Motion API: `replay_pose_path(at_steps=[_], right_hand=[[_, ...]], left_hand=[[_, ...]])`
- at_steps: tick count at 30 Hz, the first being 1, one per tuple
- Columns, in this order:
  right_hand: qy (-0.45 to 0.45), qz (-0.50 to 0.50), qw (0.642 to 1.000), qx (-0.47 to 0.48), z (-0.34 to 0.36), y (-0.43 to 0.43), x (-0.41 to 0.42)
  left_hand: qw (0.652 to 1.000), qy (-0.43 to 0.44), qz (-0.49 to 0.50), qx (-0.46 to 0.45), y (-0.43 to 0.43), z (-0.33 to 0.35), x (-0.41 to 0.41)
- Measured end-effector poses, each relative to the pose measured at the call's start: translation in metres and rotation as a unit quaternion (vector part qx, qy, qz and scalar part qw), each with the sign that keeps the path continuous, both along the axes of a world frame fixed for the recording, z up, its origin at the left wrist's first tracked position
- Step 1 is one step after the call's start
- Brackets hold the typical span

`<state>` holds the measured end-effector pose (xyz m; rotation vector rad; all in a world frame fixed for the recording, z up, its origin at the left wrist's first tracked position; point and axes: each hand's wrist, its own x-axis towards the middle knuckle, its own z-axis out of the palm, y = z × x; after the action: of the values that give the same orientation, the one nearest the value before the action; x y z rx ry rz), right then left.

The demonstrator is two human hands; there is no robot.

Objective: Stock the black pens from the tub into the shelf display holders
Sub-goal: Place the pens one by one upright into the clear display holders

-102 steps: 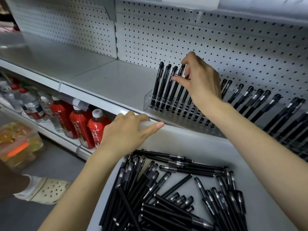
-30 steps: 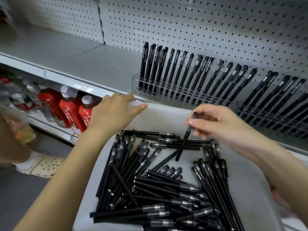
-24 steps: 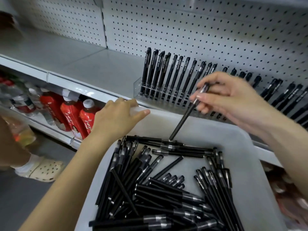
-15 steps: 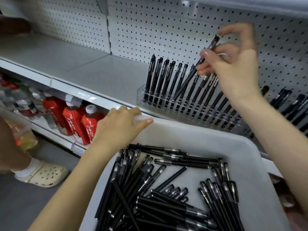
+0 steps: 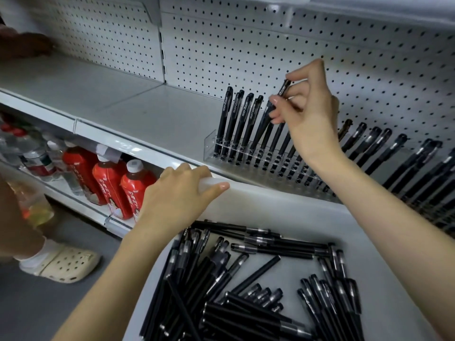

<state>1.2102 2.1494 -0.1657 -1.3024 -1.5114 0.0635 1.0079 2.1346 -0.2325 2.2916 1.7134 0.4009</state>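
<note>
One pen [image 5: 265, 115] pinched in right fingers [image 5: 304, 70] — tip indistinct among racked pens [image 5: 235, 124]; left fingers [image 5: 211, 188] grip tub [image 5: 270, 194].

One wide-angle camera on the person's head looks forward and down, close over the tub [image 5: 283, 210], which fills the lower middle. The shelf [image 5: 147, 114] and pegboard [image 5: 221, 45] lie just beyond, facing the lens. The floor [image 5: 37, 311] shows at lower left.
</note>
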Motion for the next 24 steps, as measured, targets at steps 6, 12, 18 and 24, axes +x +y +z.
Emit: replay_pose_path(at_steps=[6,12,18,24], right_hand=[[-0.026,-0.027,0.998,-0.058,-0.003,0.008,-0.001],[-0.059,-0.041,0.994,-0.085,0.002,0.010,-0.003],[-0.154,-0.064,0.975,-0.145,0.012,0.015,-0.004],[-0.166,-0.086,0.974,-0.126,0.015,0.006,-0.001]], left_hand=[[1.000,-0.001,-0.001,-0.003,0.000,0.000,0.000],[1.000,-0.001,-0.002,0.002,0.002,-0.002,0.000],[1.000,-0.004,-0.003,-0.001,0.002,-0.002,0.000],[1.000,-0.015,-0.002,-0.008,0.003,-0.002,-0.001]])
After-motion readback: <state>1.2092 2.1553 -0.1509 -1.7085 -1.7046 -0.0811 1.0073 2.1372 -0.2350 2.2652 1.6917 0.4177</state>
